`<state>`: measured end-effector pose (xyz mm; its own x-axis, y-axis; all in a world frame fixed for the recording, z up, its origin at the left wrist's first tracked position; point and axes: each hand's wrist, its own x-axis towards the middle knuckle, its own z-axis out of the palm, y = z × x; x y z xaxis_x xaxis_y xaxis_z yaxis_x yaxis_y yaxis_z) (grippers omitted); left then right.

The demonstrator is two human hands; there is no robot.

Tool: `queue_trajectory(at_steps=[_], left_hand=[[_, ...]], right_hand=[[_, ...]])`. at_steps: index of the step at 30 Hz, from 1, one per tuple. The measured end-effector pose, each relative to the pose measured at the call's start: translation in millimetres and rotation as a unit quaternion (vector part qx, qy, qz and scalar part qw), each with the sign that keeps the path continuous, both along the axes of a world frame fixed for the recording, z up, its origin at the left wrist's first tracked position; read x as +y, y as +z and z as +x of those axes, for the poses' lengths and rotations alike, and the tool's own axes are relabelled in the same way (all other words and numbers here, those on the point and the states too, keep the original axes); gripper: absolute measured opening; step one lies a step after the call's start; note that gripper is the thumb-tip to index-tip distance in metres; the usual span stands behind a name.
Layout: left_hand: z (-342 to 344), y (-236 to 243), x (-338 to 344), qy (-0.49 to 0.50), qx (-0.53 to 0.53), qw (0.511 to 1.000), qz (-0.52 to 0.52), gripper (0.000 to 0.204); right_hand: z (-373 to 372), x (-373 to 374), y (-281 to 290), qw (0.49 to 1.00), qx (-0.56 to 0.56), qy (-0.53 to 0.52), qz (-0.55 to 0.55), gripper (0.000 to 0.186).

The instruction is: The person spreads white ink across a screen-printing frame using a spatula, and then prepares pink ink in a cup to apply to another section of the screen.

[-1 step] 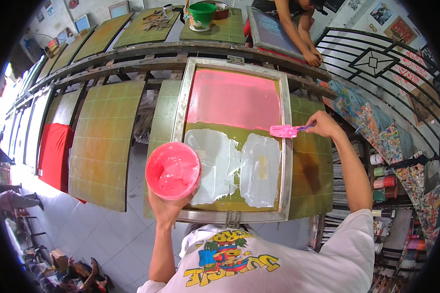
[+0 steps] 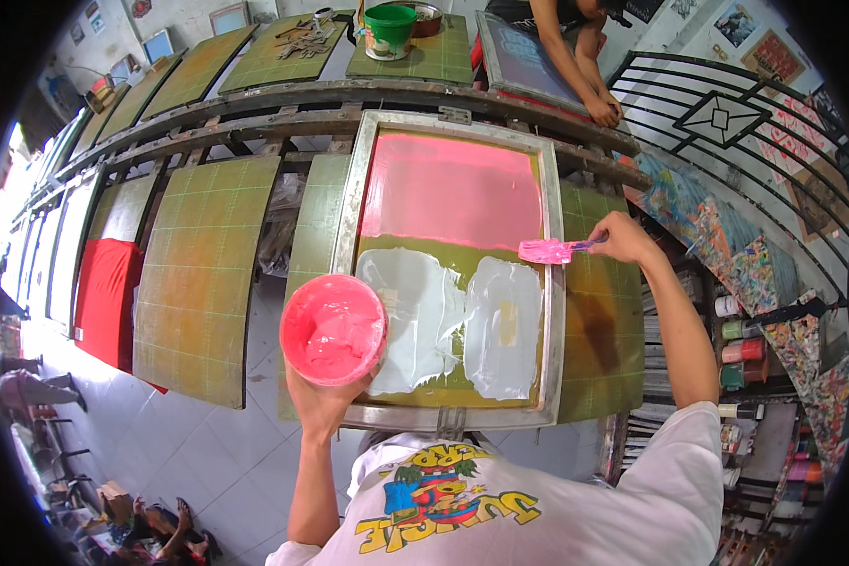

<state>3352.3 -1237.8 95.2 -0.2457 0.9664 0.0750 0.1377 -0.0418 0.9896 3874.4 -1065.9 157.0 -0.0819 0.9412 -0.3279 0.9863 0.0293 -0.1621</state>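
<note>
Over the frame's rail, pink-coated tool crosswise, tip leftward, pinched in right grip

There's one held tub, one pink-smeared spatula, one green bucket.

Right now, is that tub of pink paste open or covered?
Open: no lid covers the tub in the left hand, and glossy pink paste shows inside.

Screen-printing workshop: inked screen, boards in rows, shelved tubs.
</note>
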Motion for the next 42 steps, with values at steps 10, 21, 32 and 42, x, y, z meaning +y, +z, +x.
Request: queue_trajectory(at_steps=[10, 21, 32, 42], left_hand=[[-10, 11, -12, 0.006, -0.04, 0.999, -0.013, 0.098], [-38, 2, -35, 0.018, -0.074, 0.997, -0.007, 0.097], [-57, 2, -27, 0.002, -0.063, 0.998, 0.003, 0.098], [-66, 6, -1, -0.04, -0.03, 0.999, -0.018, 0.093]], right_hand=[[-74, 21, -11, 0.999, 0.013, 0.044, 0.011, 0.027], [-182, 54, -35, 0.993, 0.046, 0.104, 0.026, 0.029], [-235, 25, -107, 0.922, 0.369, -0.117, 0.007, 0.028], [-311, -84, -152, 0.535, 0.724, -0.381, -0.209, 0.029]])
